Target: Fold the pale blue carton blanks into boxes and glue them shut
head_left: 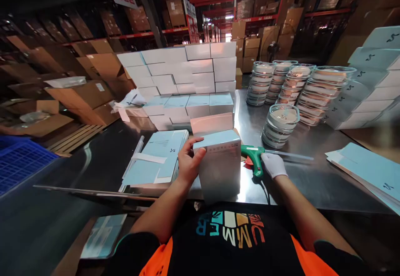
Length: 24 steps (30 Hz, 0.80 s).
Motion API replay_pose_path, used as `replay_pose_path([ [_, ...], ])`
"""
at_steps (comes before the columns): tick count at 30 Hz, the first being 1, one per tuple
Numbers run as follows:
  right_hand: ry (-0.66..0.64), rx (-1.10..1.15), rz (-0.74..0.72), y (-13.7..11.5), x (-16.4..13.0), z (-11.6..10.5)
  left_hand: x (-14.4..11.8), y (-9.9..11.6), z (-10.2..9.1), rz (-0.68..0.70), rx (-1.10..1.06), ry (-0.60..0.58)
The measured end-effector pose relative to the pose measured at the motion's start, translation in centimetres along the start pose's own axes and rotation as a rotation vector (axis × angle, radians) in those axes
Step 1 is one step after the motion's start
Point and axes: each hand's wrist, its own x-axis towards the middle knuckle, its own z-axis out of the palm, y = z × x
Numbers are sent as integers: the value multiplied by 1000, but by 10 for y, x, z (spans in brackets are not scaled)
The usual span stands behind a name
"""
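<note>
My bare left hand (pixel 189 161) grips the upper left edge of a pale blue and white carton (pixel 220 163), thumb on its near face and fingers over the top edge. The carton stands upright at the table's front. To its right is a green glue gun (pixel 256 159) with a red trigger, a clear glue stick (pixel 293 156) jutting from its rear. My right hand (pixel 274 165), in a white glove, is closed against the back of the glue gun; its fingertips are partly hidden. A pinkish flap (pixel 212 124) rises behind the carton.
Flat blue sheets (pixel 156 155) lie left on the metal table (pixel 93 163), with more sheets (pixel 368 172) at right. A wall of white boxes (pixel 187 72) stands behind. Stacked clear round containers (pixel 279 126) and stacked cartons (pixel 365 84) stand right. A blue crate (pixel 25 159) is far left.
</note>
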Motion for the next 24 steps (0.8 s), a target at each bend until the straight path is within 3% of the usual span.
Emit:
replay_pose_path([
  [3, 63, 53, 10, -21, -3, 2, -1, -1, 7, -15, -15, -49],
  [7, -134, 354, -111, -78, -15, 28, -6, 0, 19, 51, -1, -104],
  [10, -200, 346, -168, -102, -20, 39, -9, -4, 22, 120, 31, -136],
  [13, -272, 271, -215, -98, -19, 33, -11, -11, 22, 184, 15, -95],
  [16, -311, 181, -356, -86, -19, 22, -10, -15, 22, 287, -91, -28],
  [21, -375, 149, -538, -86, -27, 16, -2, -10, 15, 428, -38, -270],
  [24, -396, 142, -585, -89, -26, 17, 3, -7, 8, 432, 37, -285],
])
